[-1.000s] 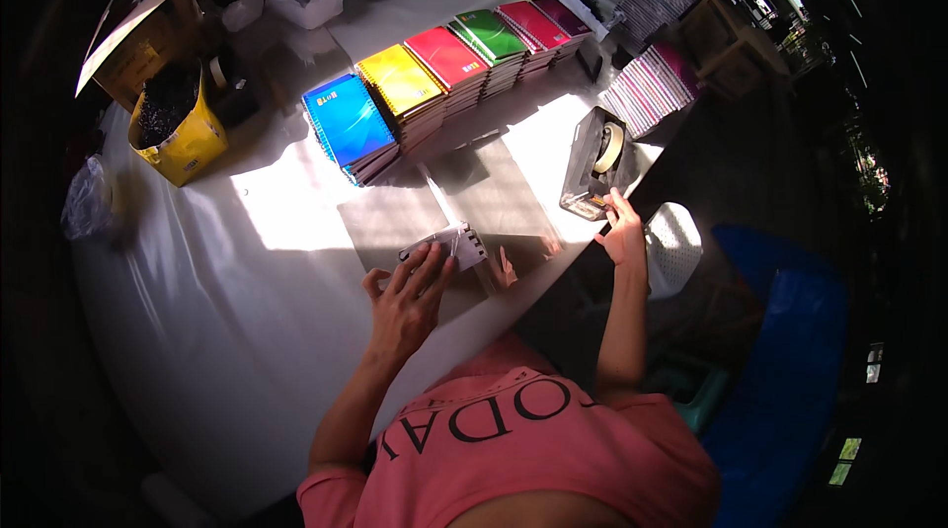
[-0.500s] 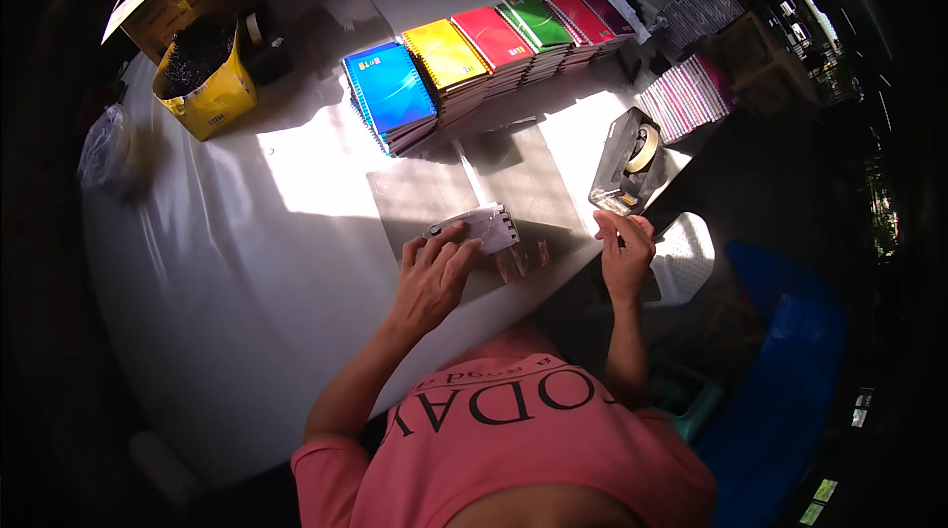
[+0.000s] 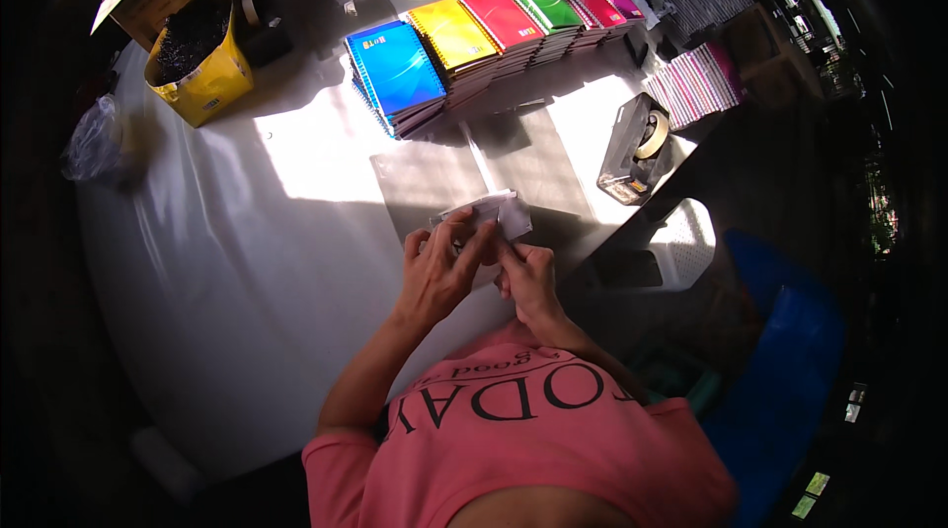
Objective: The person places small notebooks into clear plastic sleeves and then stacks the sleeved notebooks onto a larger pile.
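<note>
A small white paper bundle (image 3: 514,219) is at the near edge of the table, over a grey board (image 3: 415,177). My left hand (image 3: 434,266) holds it from the left with bent fingers on top. From the right, my right hand (image 3: 530,283) meets its near side, thumb and fingertips pinched together against the paper. What the right fingertips pinch is too small and covered to make out. A black tape dispenser (image 3: 620,158) with a roll of clear tape (image 3: 654,135) stands to the right of the hands.
Stacked spiral notebooks (image 3: 395,74) in blue, yellow, red, green and pink line the back. At the far left stand a yellow tub (image 3: 212,83) of black bits and a plastic bag (image 3: 99,138). A white perforated stool or chair (image 3: 686,246) is beyond the right edge.
My right hand has moved left from beside the tape dispenser to the paper bundle. My left hand stays on the bundle, which has turned slightly. The view has shifted a little.
</note>
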